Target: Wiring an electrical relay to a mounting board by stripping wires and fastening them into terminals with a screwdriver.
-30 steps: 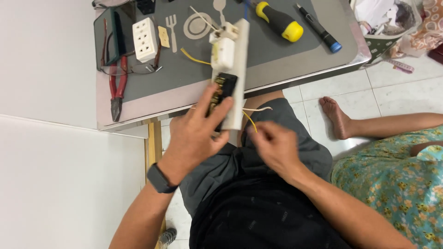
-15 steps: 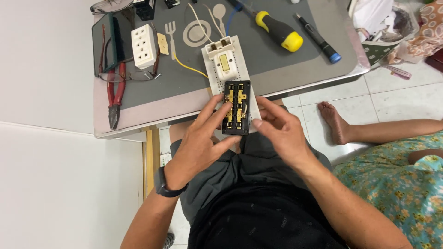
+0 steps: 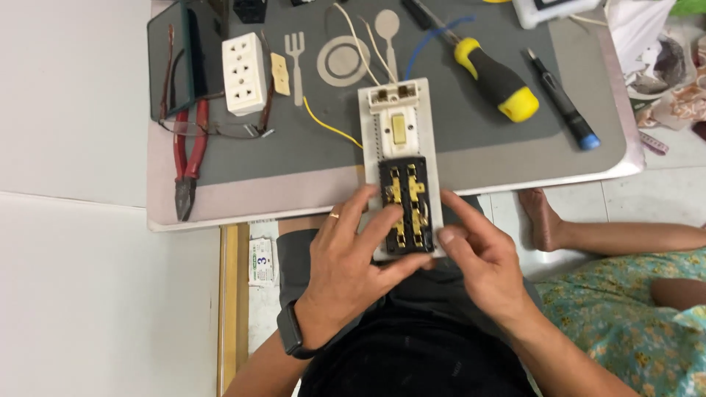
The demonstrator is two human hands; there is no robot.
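- You hold a white switch plate (image 3: 401,147) with its back side up; its far end rests on the edge of the low table (image 3: 243,206), and its near end hangs over your lap.
- On the plate sit a black socket module (image 3: 406,204) with brass contacts and, further from you, a small white switch module (image 3: 398,129).
- The plate looks light and stiff, made of hard plastic. I think it can crack if you bend it, and the brass parts are thin.
- A good place to take it is by the long side edges, not by the thin wires (image 3: 364,51) at the far end.
- Your left hand (image 3: 351,254) comes from below-left, fingers spread, and grips the left edge of the plate; the fingertips lie on the black module.
- Your right hand (image 3: 482,257) closes narrowly on the near right corner, with the thumb pressing the rim.
- A yellow-black screwdriver (image 3: 496,79) and red pliers (image 3: 187,158) lie on the table, apart from the plate.
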